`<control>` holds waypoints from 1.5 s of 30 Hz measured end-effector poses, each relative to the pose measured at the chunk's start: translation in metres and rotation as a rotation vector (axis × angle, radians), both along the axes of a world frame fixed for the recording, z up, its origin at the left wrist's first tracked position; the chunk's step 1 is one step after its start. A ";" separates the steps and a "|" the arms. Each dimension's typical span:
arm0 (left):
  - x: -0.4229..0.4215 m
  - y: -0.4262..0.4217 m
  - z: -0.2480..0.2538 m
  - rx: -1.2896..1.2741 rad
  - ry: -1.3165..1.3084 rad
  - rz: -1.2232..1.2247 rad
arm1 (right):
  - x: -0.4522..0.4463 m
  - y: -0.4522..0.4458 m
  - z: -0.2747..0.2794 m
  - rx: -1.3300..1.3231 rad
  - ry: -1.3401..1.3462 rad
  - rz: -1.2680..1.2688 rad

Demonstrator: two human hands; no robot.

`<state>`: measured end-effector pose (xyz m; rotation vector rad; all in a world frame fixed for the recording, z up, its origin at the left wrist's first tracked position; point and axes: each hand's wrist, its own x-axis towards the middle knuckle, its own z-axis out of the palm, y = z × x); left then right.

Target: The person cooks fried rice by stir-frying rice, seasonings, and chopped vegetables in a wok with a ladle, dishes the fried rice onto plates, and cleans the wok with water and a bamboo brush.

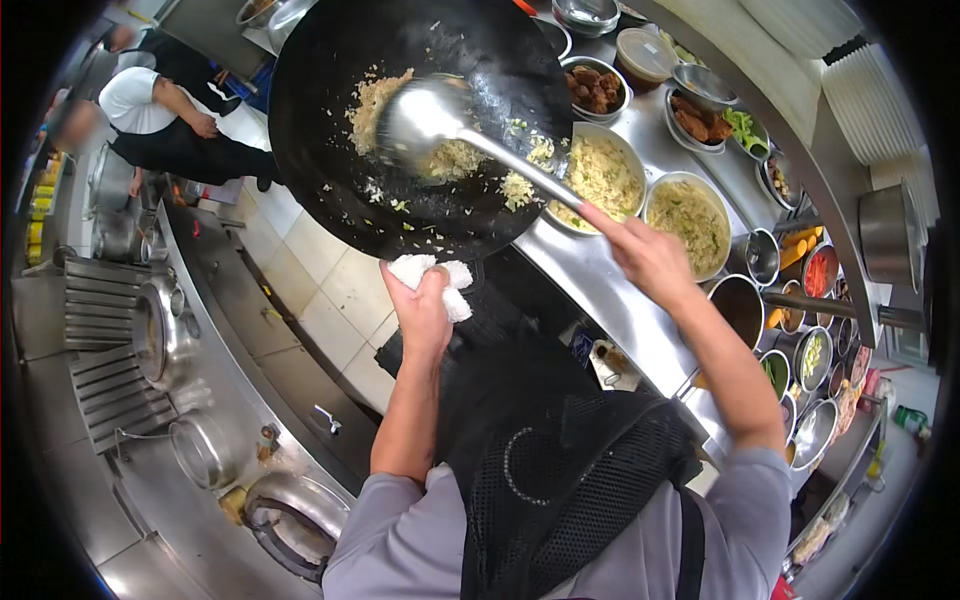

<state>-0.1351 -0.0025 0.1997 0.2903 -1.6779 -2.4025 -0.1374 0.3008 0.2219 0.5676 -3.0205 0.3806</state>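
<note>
A large black wok (pixel 310 130) is held up in front of me, with fried rice (pixel 375 105) clinging to its inside. My left hand (pixel 420 300) grips the wok's near edge through a folded white cloth (pixel 455 290). Wrapped round the handle of a metal ladle (pixel 425 115) is my right hand (pixel 645 255). The ladle's bowl lies over the rice inside the wok and is slightly blurred. Just right of the wok stand two bowls filled with fried rice, the nearer-to-wok bowl (pixel 605 180) and a second bowl (pixel 690 222).
Along the steel counter (pixel 620 300) at right are bowls of browned meat (pixel 592 90), a lidded tub (pixel 645 55) and several ingredient pots. Stacked plates (pixel 870 110) sit on a shelf. A stove range (pixel 225 400) runs along the left. A person in a white shirt (pixel 135 100) stands at upper left.
</note>
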 end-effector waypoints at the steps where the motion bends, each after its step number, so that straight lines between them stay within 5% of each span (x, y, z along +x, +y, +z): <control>1: 0.001 -0.001 -0.001 0.012 -0.003 0.003 | -0.006 -0.012 0.000 -0.014 0.021 0.017; 6: 0.001 -0.004 0.000 0.074 -0.019 -0.021 | 0.046 0.069 -0.007 0.216 -0.167 -0.072; 10: 0.002 -0.010 -0.008 0.014 -0.035 -0.045 | 0.059 0.086 0.018 0.073 -0.189 -0.138; 13: 0.005 -0.002 -0.001 0.021 -0.039 -0.020 | 0.040 0.057 0.000 -0.539 -0.319 -0.360; 15: 0.008 0.000 0.002 0.039 -0.039 0.015 | 0.061 0.037 -0.039 -0.608 -0.250 -0.384; 17: 0.001 0.001 0.004 0.022 -0.015 0.017 | 0.090 0.015 -0.031 -0.642 -0.645 -0.495; 21: 0.001 -0.006 0.001 0.014 -0.061 0.007 | 0.106 -0.014 -0.041 -0.690 -0.247 -0.268; 23: -0.001 -0.003 0.004 0.048 -0.102 0.002 | 0.093 0.000 -0.046 -0.063 -0.180 -0.212; 31: -0.011 -0.001 -0.007 0.107 -0.096 0.049 | 0.119 0.115 -0.008 0.296 0.143 -0.178; 37: 0.026 -0.054 -0.007 0.218 -0.254 0.121 | 0.120 0.065 -0.009 -0.025 0.106 -0.121; 38: 0.045 -0.080 -0.007 0.284 -0.304 0.086 | 0.118 0.039 -0.024 0.145 0.075 -0.110; 41: 0.122 -0.129 0.012 0.461 -0.440 0.076 | 0.102 -0.044 -0.056 -0.168 0.025 0.088; 45: 0.224 -0.150 0.017 0.512 -0.539 0.436 | 0.087 -0.110 -0.073 -0.303 0.019 0.418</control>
